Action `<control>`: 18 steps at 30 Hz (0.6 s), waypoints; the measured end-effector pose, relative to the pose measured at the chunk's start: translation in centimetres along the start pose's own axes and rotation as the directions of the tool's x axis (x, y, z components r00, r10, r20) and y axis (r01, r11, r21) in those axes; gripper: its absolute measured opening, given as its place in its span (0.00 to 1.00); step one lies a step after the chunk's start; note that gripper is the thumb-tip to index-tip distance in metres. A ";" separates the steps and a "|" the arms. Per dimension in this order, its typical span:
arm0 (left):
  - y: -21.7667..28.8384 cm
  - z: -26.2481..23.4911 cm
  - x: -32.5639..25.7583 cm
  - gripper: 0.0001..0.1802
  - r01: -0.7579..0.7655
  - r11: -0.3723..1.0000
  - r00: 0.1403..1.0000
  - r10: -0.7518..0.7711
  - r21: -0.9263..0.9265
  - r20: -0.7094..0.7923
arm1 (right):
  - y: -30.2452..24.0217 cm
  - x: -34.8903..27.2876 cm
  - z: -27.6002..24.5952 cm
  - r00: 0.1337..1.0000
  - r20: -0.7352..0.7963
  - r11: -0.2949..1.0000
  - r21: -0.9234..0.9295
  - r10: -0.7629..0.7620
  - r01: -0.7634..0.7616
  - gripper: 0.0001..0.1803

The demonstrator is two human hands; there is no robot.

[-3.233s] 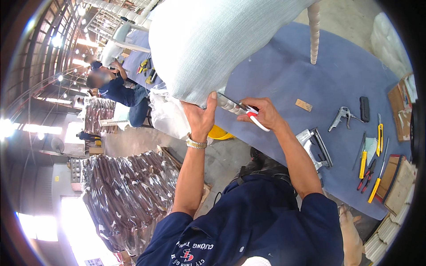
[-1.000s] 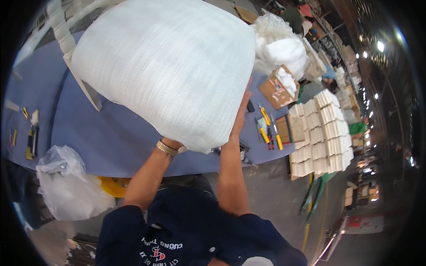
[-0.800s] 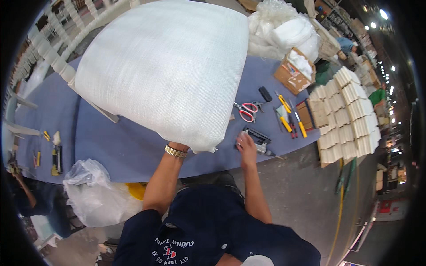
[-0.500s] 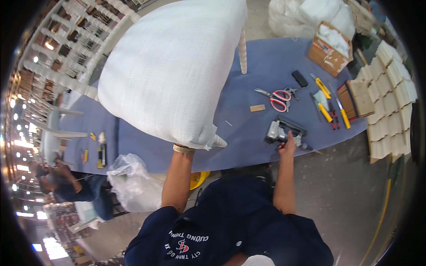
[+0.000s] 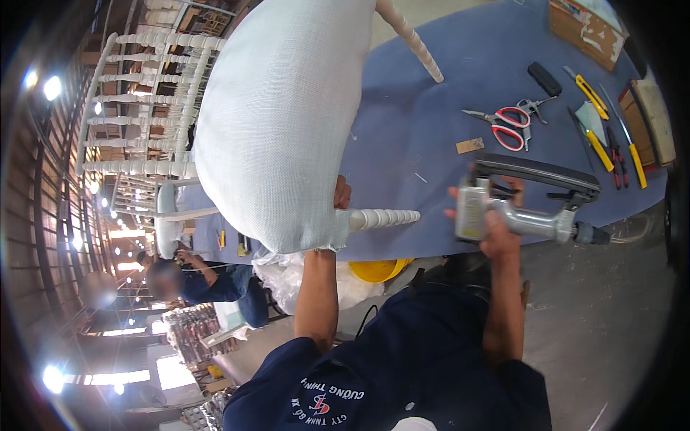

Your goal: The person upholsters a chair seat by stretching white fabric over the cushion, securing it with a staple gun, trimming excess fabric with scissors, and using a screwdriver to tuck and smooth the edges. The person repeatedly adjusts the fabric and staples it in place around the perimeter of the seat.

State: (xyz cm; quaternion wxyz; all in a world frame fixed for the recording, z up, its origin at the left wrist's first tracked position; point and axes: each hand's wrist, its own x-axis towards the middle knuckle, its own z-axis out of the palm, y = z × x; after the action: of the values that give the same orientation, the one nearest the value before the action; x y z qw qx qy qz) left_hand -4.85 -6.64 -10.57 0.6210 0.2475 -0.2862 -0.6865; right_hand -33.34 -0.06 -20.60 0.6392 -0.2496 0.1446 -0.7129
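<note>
- Fingers of the right hand (image 5: 496, 219) are wrapped around the grip of a grey pneumatic staple gun (image 5: 528, 201), lifting it just above the near edge of the blue table (image 5: 431, 93); its black magazine runs along the top and a hose fitting sticks out on the right.
- Left hand (image 5: 342, 194) is mostly hidden behind the lower edge of a large white woven cushion (image 5: 280, 122); only a thumb or knuckle shows, pressed against the fabric, so whether it grips or merely steadies cannot be told.
- Beside that hand, a white turned chair leg (image 5: 381, 217) pokes out from under the cushion, pointing toward the staple gun; a second turned leg (image 5: 410, 36) angles up near the top.
- Farther right on the table lie red-handled scissors (image 5: 503, 123), a small wooden block (image 5: 469, 146), a black oblong piece (image 5: 544, 78), yellow-handled knives (image 5: 600, 115) and a cardboard box (image 5: 586, 25).
- A yellow bucket (image 5: 377, 269) and a clear plastic bag (image 5: 287, 284) sit below the table edge.
- At left, another person (image 5: 201, 280) in dark blue bends beside white spindle chair frames (image 5: 144, 108).
</note>
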 end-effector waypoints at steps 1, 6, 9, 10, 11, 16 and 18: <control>0.1 0.1 0.1 0.15 0.010 1.000 0.999 -0.010 0.006 0.035 | 0.8 0.4 1.6 0.999 -0.026 0.998 -0.038 0.046 -0.047 0.29; -0.2 -0.4 1.1 0.15 0.030 0.999 0.986 -0.032 0.015 0.162 | 3.5 4.9 4.3 0.962 0.264 0.918 -0.362 -0.064 0.161 0.20; 0.5 -2.6 0.1 0.14 0.041 0.998 0.989 -0.048 0.048 0.137 | 6.5 6.3 4.6 0.898 0.418 0.906 -0.315 -0.136 0.284 0.24; 0.7 -3.2 0.1 0.13 0.032 0.996 0.993 -0.042 0.088 0.113 | 6.6 6.6 4.6 0.893 0.426 0.902 -0.314 -0.146 0.297 0.25; 1.1 -4.5 -0.4 0.13 0.008 0.990 0.998 -0.017 0.142 0.060 | 7.0 6.8 4.8 0.884 0.445 0.901 -0.312 -0.141 0.300 0.25; 4.6 -12.4 -4.1 0.17 0.055 0.855 0.942 0.127 0.515 -0.312 | 8.4 7.0 5.2 0.865 0.496 0.926 -0.286 -0.076 0.245 0.23; 5.5 -14.9 -5.1 0.20 0.139 0.799 0.891 0.156 0.585 -0.426 | 8.7 7.2 5.4 0.843 0.535 0.934 -0.271 -0.056 0.234 0.18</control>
State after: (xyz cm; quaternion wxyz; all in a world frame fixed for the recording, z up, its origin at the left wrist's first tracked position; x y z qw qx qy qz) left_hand 9.96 -3.24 -17.44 0.5624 0.5828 -0.3370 -0.4800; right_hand -23.50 -7.78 -19.41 0.5476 -0.5447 0.0629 -0.6320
